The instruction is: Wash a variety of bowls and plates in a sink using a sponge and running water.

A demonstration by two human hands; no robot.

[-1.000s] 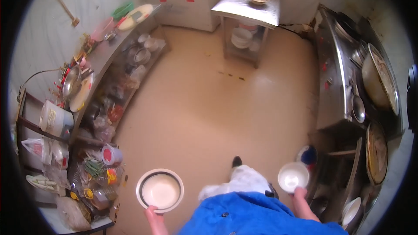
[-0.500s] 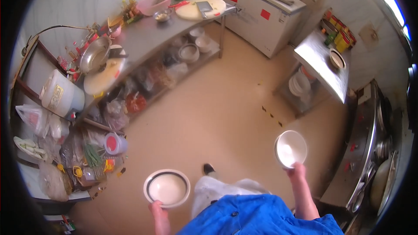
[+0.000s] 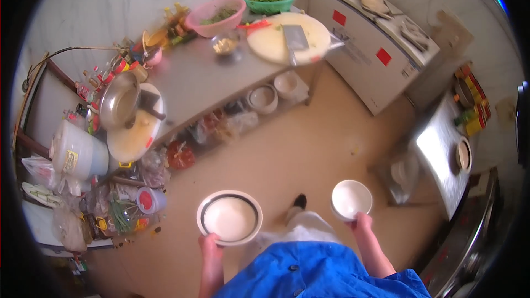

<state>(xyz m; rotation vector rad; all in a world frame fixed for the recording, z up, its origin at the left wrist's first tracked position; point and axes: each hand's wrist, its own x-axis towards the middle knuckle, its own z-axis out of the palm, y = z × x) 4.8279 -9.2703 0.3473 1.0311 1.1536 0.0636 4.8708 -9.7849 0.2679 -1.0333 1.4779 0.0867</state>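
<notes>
A wide, shallow white bowl with a dark ring inside its rim [image 3: 229, 219] is in my left hand [image 3: 211, 246], gripped at its near edge. My right hand [image 3: 362, 224] grips a deeper, plain white bowl [image 3: 351, 200] by its near rim. The two bowls are held apart, one on either side of my body, above the floor. Both look empty. The fingers beneath the bowls are mostly hidden.
Along the left and back runs a steel worktable [image 3: 190, 88]. On it are a cleaver [image 3: 296, 38] on a round cutting board [image 3: 265, 43], a pink basin [image 3: 203, 26] and a green basin [image 3: 284, 3]. A white chest freezer [image 3: 359, 49] and a smaller steel table [image 3: 436, 143] stand farther right.
I have stepped forward, so the worktable and freezer appear closer. Both bowls remain in my hands; they have come nearer to each other.
</notes>
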